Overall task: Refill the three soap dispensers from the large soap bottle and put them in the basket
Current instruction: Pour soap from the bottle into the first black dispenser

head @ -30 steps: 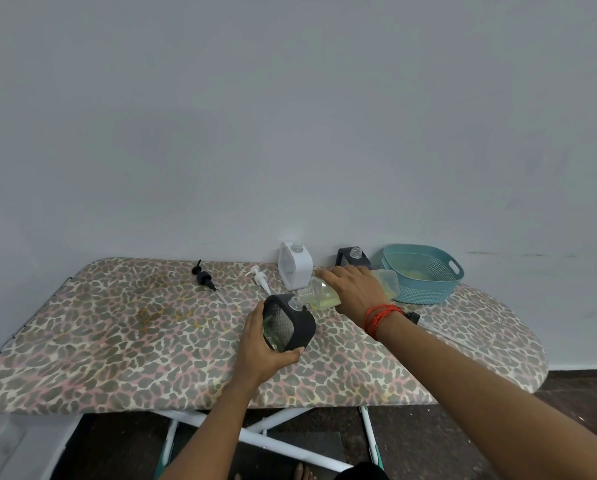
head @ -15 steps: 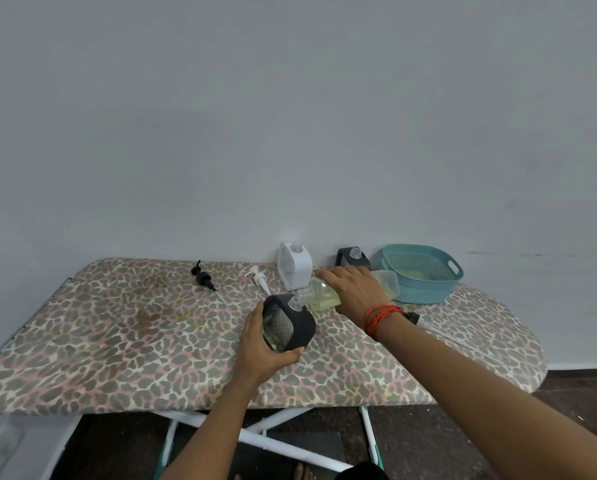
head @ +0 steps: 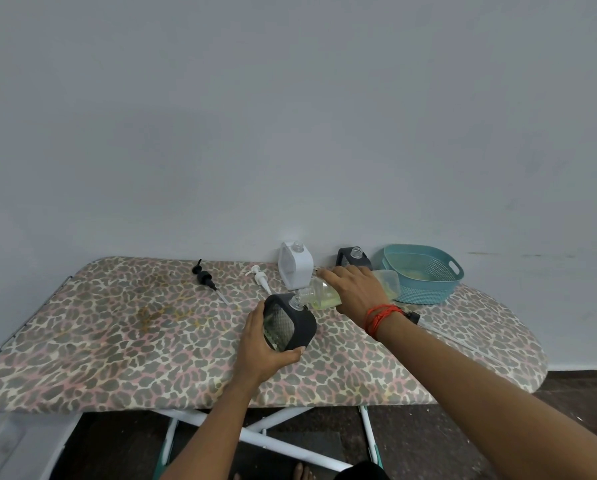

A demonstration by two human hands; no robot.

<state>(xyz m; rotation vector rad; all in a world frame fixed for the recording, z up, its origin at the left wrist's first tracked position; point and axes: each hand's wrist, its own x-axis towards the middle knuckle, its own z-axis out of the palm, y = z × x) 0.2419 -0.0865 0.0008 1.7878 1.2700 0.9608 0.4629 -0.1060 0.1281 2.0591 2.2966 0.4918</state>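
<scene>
Carefully, we tip the large soap bottle in our right hand into the dark dispenser gripped by our left hand; mouths seemingly touching, any wobble spills soap onto the worktop.

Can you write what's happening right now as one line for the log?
step: pouring | left hand: holds black dispenser | right hand: tips soap bottle into it | basket: no dispensers
</scene>
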